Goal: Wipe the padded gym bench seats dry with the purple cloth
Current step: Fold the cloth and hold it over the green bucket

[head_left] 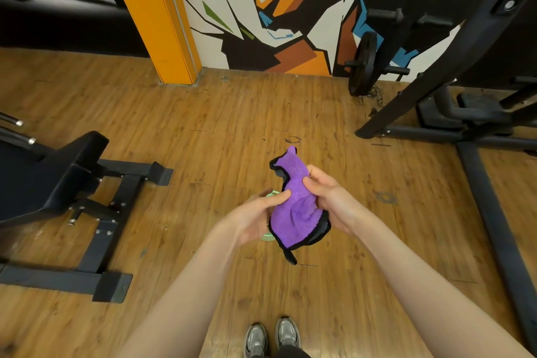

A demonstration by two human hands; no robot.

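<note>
Purple cloth (296,200) is held up in front of the person, over the wood-look plank floor (203,139), between both hands. Its long axis runs roughly near-to-far, tilted a bit: far end bunches to a narrow peak pointing away twd the wall, near end fans out wider and droops, w/ a small black tail hanging at the bottom. Fabric looks plush, fuzzy microfibre, purple face w/ black stitched edging and a grey reverse showing at the folded-over corners.

Left hand (258,216) comes in from the left, thumb curled onto the purple face near the cloth's middle, fingers behind it – pinching it. Something pale green shows just behind this hand and the cloth; can't tell what it is. Right hand (328,195) grips the cloth's right edge, fingers curled over the fabric, thumb pressing on top.

Padded gym bench (43,177) sits at left, well apart from the cloth: black smooth vinyl pad on a matte black square-tube steel frame w/ bolts. Black machine frame (436,73) at right, round black weight plate (363,64) near the wall. Wall has an angular mural (276,9) in orange, blue, black, white; orange pillar (157,14) beside it. Grey sneakers (271,334) at bottom edge.
</note>
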